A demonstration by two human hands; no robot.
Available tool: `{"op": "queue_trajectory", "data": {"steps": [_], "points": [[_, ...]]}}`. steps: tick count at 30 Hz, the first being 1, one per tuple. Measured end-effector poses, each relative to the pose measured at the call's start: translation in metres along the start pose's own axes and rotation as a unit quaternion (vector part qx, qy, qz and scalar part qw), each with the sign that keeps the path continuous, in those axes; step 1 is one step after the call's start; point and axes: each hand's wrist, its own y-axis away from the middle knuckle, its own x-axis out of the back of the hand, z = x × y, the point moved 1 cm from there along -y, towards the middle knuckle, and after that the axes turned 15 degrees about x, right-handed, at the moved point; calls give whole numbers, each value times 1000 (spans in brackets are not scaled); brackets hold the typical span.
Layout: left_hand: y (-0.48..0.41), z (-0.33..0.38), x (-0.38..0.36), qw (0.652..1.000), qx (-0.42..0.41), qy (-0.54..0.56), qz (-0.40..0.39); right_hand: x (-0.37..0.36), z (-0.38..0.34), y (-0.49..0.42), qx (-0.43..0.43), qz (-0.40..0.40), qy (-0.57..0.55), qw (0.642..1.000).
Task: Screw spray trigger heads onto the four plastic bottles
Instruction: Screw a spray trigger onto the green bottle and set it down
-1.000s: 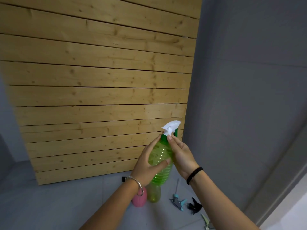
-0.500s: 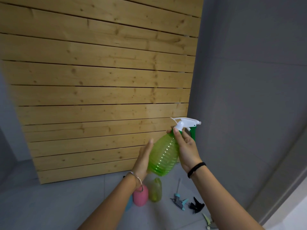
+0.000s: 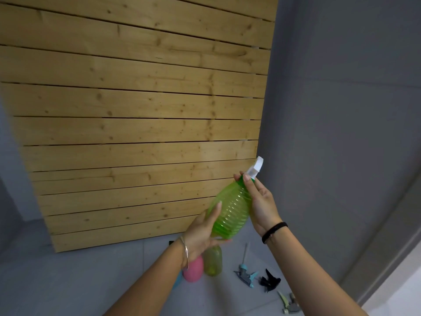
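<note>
A ribbed green bottle point(image 3: 230, 213) is held up in the air, tilted to the right. My left hand point(image 3: 202, 233) cups its base. My right hand point(image 3: 259, 201) grips its neck and green collar, just below the white spray trigger head point(image 3: 255, 168). On the floor below lie a pink bottle point(image 3: 193, 269), an olive bottle point(image 3: 213, 261) and a sliver of a blue bottle point(image 3: 177, 279) behind my left forearm. Loose trigger heads lie to the right: a blue-grey one point(image 3: 246, 272), a black one point(image 3: 270, 281) and a green-grey one point(image 3: 288, 303).
A wall of pale wooden planks point(image 3: 136, 122) stands ahead and to the left. A grey wall point(image 3: 341, 110) rises on the right. The floor point(image 3: 68, 281) is grey tile.
The white trigger head has turned from pointing right to end-on, and the bottle tilts further. My left hand has closed round the bottle's base, where half a second ago it lay flat against it.
</note>
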Motion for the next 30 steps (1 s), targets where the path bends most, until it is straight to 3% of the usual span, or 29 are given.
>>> {"op": "queue_trajectory", "data": {"steps": [3,7,9,14,19,25,28,30], "points": [[-3,1,2,994,-79,-23,78,2,0,0,-2,7,-4,1000],[0,3,2,999,-24,-38,0,3,1,2,-12,-12,7,1000],[2,4,4,998,-32,-50,2,2,2,3,-16,-26,17,999],[-1,4,6,979,-106,-112,131,2,8,5,-8,-24,48,999],[2,4,9,990,-72,-118,34,-2,9,7,-22,-62,46,997],[-3,3,9,965,-112,-165,171,-6,15,10,-19,-13,94,995],[-2,4,11,964,-129,-173,155,-8,14,10,-14,-3,107,994],[-2,4,13,972,-126,-156,127,-9,12,9,-18,-47,99,994]]}}
